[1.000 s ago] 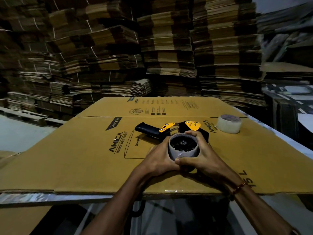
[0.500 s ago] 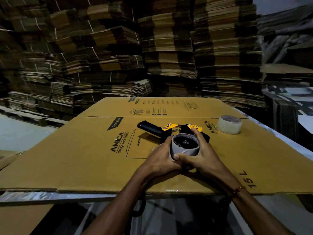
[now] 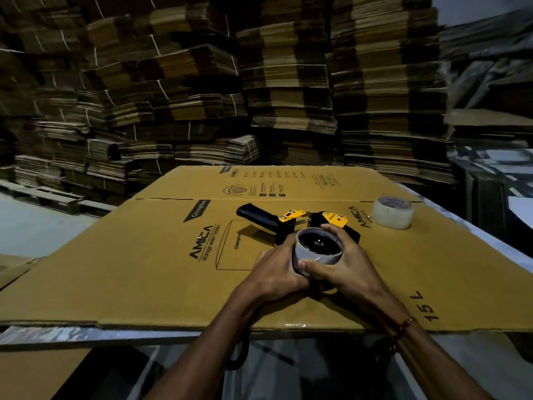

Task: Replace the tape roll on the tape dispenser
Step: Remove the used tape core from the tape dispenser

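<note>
A black tape dispenser [image 3: 261,219] with yellow plates lies on its side on a flattened cardboard box [image 3: 144,269], handle pointing left. A greyish tape roll [image 3: 314,259] sits on the dispenser's hub at its near end, its dark hollow core facing up. My left hand [image 3: 274,277] wraps the roll's left side and my right hand [image 3: 346,262] wraps its right side, with a fingertip on the far rim. A second clear tape roll [image 3: 392,213] stands alone on the cardboard to the right.
The cardboard sheet covers a table whose metal edge [image 3: 86,334] shows at the front. Tall stacks of bundled flat cartons [image 3: 202,82] fill the background. Dark clutter [image 3: 496,174] stands at the right, and a pale floor [image 3: 28,229] shows at the left.
Both hands have stayed clasped on the roll. The roll has shifted slightly away from me and sits lower over the dispenser, with my right fingers reaching further over its far rim.
</note>
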The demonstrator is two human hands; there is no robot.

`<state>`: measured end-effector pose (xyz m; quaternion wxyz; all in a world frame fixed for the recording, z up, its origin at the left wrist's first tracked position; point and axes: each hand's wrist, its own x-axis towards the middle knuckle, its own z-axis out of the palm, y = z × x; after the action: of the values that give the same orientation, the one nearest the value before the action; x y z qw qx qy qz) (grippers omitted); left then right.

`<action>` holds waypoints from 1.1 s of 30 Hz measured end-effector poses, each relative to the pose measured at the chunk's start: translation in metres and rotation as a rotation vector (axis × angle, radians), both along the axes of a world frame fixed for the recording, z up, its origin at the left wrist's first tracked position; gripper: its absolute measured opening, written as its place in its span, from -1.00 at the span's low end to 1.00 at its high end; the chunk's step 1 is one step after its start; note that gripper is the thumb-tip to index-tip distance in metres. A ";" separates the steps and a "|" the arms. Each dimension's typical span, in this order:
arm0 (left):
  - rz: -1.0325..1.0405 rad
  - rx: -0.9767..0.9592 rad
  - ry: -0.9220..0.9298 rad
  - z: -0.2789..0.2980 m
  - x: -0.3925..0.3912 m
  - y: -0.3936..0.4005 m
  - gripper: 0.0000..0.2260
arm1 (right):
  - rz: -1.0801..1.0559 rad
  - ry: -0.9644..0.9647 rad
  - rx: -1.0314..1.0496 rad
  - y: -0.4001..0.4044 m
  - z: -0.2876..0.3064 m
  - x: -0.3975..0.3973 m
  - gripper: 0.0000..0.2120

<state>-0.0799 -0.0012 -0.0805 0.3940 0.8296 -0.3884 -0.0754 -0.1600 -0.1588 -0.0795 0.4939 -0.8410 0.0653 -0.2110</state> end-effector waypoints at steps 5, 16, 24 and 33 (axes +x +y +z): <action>0.014 -0.007 0.016 -0.002 0.002 -0.001 -0.18 | 0.069 0.043 0.001 -0.005 0.008 0.001 -0.15; 0.011 -0.046 0.053 0.000 0.001 -0.001 -0.13 | -0.037 0.034 -0.068 0.008 0.005 0.012 -0.09; 0.022 -0.107 0.048 -0.007 0.008 -0.004 -0.13 | -0.026 -0.021 -0.037 0.013 -0.001 0.012 -0.12; 0.008 -0.131 0.018 -0.008 0.007 -0.002 -0.13 | 0.022 -0.070 -0.077 0.012 -0.001 0.008 -0.16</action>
<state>-0.0724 -0.0037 -0.0884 0.4512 0.8029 -0.3856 -0.0555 -0.1522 -0.1470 -0.0804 0.4655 -0.8521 0.0308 -0.2373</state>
